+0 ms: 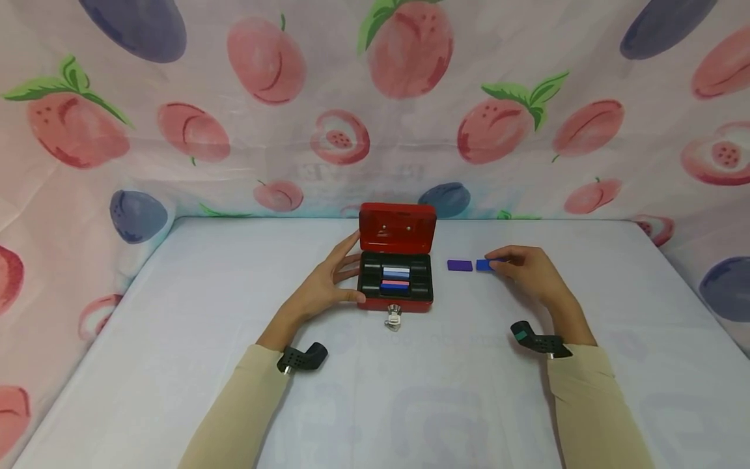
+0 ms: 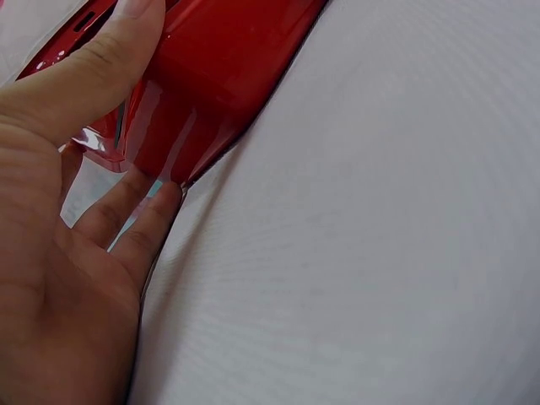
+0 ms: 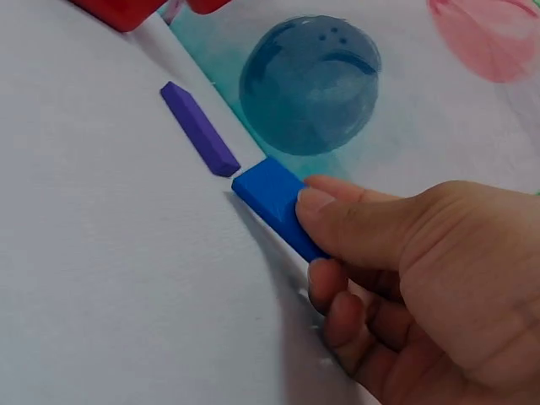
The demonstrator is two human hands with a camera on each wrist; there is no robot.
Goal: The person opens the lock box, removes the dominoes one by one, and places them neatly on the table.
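Observation:
A small red cash box (image 1: 413, 306) stands with its lid (image 1: 398, 229) raised. Its black compartment tray (image 1: 366, 277) has light-coloured and blue-and-pink bars (image 1: 395, 284) in the middle. My left hand (image 1: 316, 286) rests on the box's left side, fingers spread and thumb at the front corner. To the right of the box, my right hand (image 3: 430, 270) pinches a blue rectangular block (image 3: 272, 198) between thumb and fingers. A purple block (image 3: 201, 131) lies on the table just left of the blue one, with a narrow gap between them.
A lock with keys (image 1: 394, 319) hangs at the box's front. The white-covered table (image 1: 433, 391) meets a fruit-patterned cloth (image 1: 410, 130) behind the box. Each wrist wears a black camera mount (image 1: 301, 357).

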